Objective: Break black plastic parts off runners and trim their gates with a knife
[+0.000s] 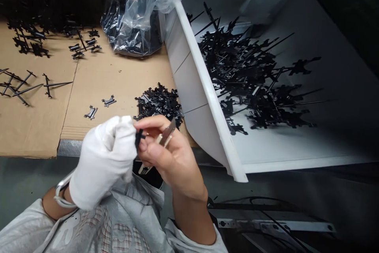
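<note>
White fabric is gloving the left hand (102,162), which is closing into a fist around a small black part (138,139); only a sliver of the part is showing at the gloved fingertips. The bare right hand (170,158) is pressing against the left one, its forefinger and thumb reaching to the part while its other fingers are gripping a slim metal tool (166,135) whose tip is pointing up and away. Both hands are hovering just off the near edge of the surface, over the person's lap, so the part is sitting right between them.

Brown cardboard (38,126) is covering the surface. A pile of loose black pieces (158,103) is lying beyond the hands, just beside the left wall of a white tray (207,99) that is tilting at the right side. Tangled black sprues (251,75) are filling the tray. Two single pieces (100,107) are lying near the cardboard's near edge, thin runner sticks (26,85) are resting toward the left edge, and a clear plastic bag (139,8) of black parts is standing at the far edge.
</note>
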The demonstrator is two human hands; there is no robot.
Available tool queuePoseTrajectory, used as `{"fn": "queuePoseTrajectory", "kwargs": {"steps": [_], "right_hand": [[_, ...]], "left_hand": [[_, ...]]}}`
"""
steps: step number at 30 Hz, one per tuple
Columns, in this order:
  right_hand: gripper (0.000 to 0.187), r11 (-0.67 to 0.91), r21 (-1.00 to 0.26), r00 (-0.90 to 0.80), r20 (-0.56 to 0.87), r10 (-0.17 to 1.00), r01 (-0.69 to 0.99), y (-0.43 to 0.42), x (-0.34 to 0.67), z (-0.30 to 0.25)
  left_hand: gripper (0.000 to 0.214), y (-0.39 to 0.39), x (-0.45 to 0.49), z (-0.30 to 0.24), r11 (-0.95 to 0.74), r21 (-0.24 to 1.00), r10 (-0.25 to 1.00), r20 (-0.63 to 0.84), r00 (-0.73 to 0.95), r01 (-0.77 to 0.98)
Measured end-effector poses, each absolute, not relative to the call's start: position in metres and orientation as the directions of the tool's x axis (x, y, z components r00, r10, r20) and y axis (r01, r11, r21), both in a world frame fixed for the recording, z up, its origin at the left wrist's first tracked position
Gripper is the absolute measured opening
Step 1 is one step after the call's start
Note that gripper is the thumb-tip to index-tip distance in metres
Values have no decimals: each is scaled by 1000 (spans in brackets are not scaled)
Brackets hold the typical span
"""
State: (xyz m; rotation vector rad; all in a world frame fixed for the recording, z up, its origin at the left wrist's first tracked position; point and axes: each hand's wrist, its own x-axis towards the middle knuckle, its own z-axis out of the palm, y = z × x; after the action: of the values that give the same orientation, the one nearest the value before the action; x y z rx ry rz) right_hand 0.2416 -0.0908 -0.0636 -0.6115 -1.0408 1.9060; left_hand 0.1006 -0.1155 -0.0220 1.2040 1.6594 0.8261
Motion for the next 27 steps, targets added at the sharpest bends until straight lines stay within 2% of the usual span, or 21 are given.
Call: {"fn": "queuePoseTrajectory", "kwargs": {"steps": [2,4,7,9,11,13,15,17,21,25,27], "right_hand": [[35,-245,-888,-474,-35,880,-389,-91,245,-62],[27,-221,-929,-434,-74,898,-298,-90,249,-62],[16,-137,-987,-340,-100,935,-87,-84,259,-63],[15,-37,-990,-218,-67,974,135,-75,268,-65],[16,40,-926,-108,-1,994,374,-65,276,-69],[18,88,-805,-52,71,996,587,-55,279,-74],[19,96,-702,-26,109,994,706,-47,279,-81],[21,86,-655,-6,124,992,751,-44,276,-87],[30,69,-612,40,162,986,788,-50,271,-86],[42,89,-647,50,193,980,757,-64,270,-70],[41,99,-716,23,158,987,691,-71,268,-62]], "left_hand": [[42,-113,103,-25,308,911,949,-276,-151,276],[41,-111,101,-29,292,927,957,-282,-75,235],[44,-109,83,-38,223,923,958,-267,104,312],[41,-110,62,-45,181,892,970,-233,76,415],[37,-110,38,-52,198,810,980,-156,-124,553],[50,-106,19,-57,259,639,950,-32,-311,724],[57,-99,8,-61,321,428,944,-70,-324,845],[53,-92,5,-64,328,291,939,-209,-275,899],[44,-81,3,-65,300,241,914,-348,-207,923],[32,-75,-6,-63,212,268,927,-359,-107,940],[20,-75,-8,-63,187,363,951,-301,-75,913]]}}
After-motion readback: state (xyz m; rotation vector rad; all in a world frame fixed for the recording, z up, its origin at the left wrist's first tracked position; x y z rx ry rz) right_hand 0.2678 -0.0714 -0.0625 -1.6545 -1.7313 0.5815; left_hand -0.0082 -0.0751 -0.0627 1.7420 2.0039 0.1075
